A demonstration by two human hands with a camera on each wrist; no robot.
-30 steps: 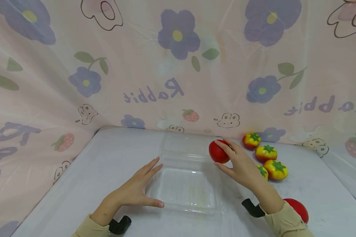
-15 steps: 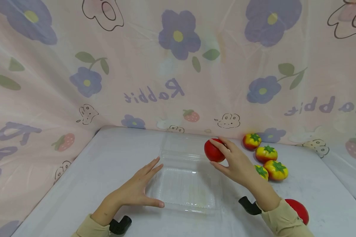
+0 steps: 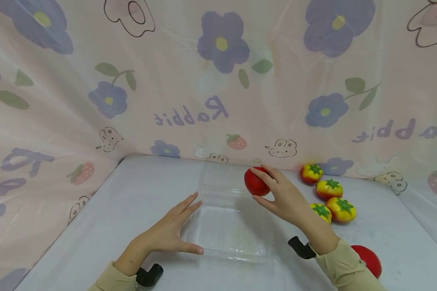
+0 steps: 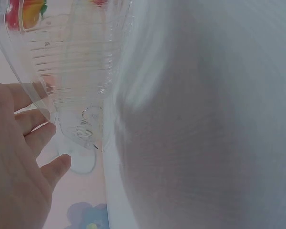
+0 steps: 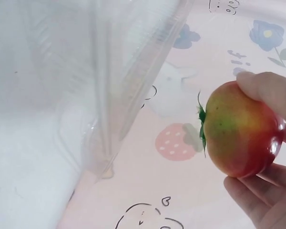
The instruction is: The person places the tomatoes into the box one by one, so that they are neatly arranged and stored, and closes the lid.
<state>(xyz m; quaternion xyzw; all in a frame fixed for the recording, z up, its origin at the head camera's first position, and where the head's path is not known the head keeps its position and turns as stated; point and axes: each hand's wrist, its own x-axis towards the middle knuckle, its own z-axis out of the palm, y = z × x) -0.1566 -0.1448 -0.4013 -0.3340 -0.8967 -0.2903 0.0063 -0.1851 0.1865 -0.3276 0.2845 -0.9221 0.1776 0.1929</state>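
My right hand [image 3: 290, 198] grips a round red toy tomato [image 3: 256, 182], thumb on one side and fingers on the other, above the hinge side of a clear plastic clamshell box [image 3: 233, 230]. In the right wrist view the tomato [image 5: 243, 131] shows a green-yellow blush and thin green sepals. The box lies with its lid [image 3: 218, 176] folded back. My left hand [image 3: 167, 232] is at the box's left side with fingers spread and thumb along the near edge. In the left wrist view its fingertips [image 4: 47, 131] meet the clear wall.
Several yellow-red toy fruits with green leafy tops [image 3: 340, 209] sit in a group at the back right. Another red fruit [image 3: 367, 260] lies near the right sleeve, partly hidden by it. A printed curtain [image 3: 175, 81] hangs behind the white table [image 3: 105, 210].
My right hand has moved left with the tomato, from the box's right side to over its back part. My left hand stays in place.
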